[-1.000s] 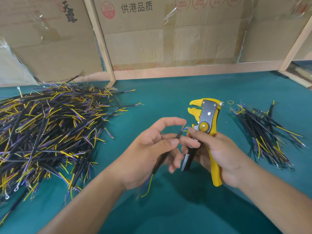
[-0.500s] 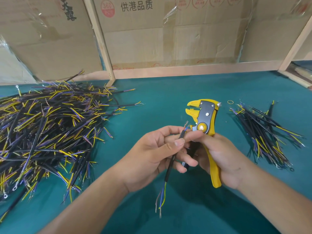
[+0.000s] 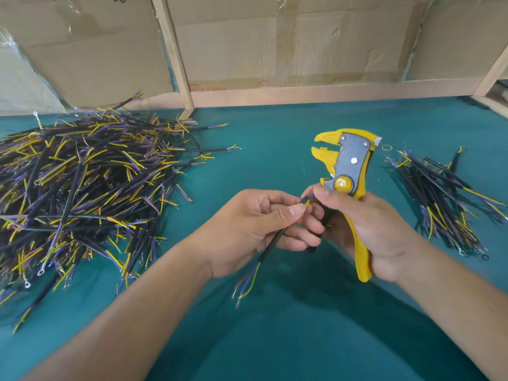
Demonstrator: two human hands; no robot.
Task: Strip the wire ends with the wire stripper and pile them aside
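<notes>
Only the head view here; since a second ago the wire point(image 3: 270, 239) has been turned up more steeply between the two hands, so its lower end with the fanned cores now hangs clear at centre frame and its upper end sits by the tool, which I take to mean the upper end is being readied for stripping.

The left hand point(image 3: 255, 229) is closed around the black wire, thumb and forefinger pinching it just below its top; the right hand point(image 3: 368, 229) grips the yellow wire stripper point(image 3: 347, 174) by its handles, head pointing up the frame, and its thumb and forefinger touch the wire's tip; whether they pinch a single core or only steady it I cannot quite tell, the spot being so small.

The stripper's mouth stands open and holds nothing; no end is in it yet.

The big heap of wires point(image 3: 82, 188) lies at the left of the frame on the green table point(image 3: 275, 339); the smaller pile point(image 3: 445, 199) lies at the right edge, well apart from the hands.
</notes>
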